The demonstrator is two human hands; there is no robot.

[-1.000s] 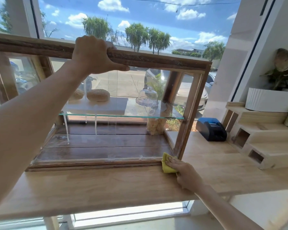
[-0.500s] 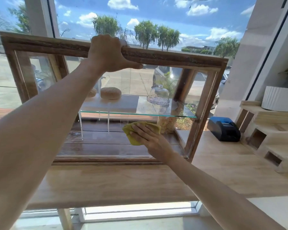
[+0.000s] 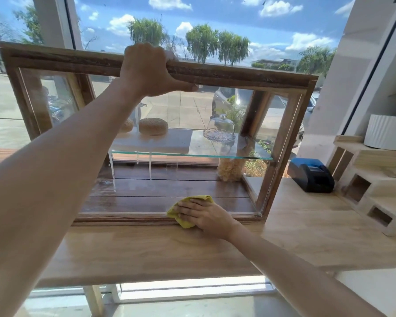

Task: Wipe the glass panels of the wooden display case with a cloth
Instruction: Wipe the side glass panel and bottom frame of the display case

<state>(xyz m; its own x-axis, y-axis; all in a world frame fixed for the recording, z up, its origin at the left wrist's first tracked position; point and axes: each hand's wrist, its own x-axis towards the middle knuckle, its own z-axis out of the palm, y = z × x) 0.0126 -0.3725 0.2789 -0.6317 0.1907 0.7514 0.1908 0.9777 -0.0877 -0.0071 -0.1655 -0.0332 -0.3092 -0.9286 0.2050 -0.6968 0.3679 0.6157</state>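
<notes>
Cloth: yellow cloth (image 3: 188, 210) is bunched under my right hand (image 3: 205, 216), fingers laid flat across it, pressing it onto the bottom edge of the front glass panel (image 3: 169, 138), right where the pane meets the lower wood rail

Case: wooden display case (image 3: 238, 76) sits on the pale wood counter (image 3: 169, 252) in front of a big window, I'm looking at the front pane

Left hand: my left hand (image 3: 150, 69) is wrapped over the top rail, fingers curled behind it and thumb along the front, basically steadying the box while I wipe

Inside: glass shelf (image 3: 215, 155) with a little glass dome (image 3: 220, 129) and a bread roll (image 3: 153, 126) on it

What could go wrong: my guess is if I shove too hard low on the pane the case could slide back toward the window or rock, and that dome would rattle. Also the cloth is half on the rail, so I could just be smearing wood dust back onto the glass

Edges: bottom rail stops me going lower, the right upright is near on that side

Room: loads of open pane to the left and above my hand, though my own left forearm crosses the left part. On the counter the black printer (image 3: 311, 176) sits well apart to the right, so nothing to bump
</notes>
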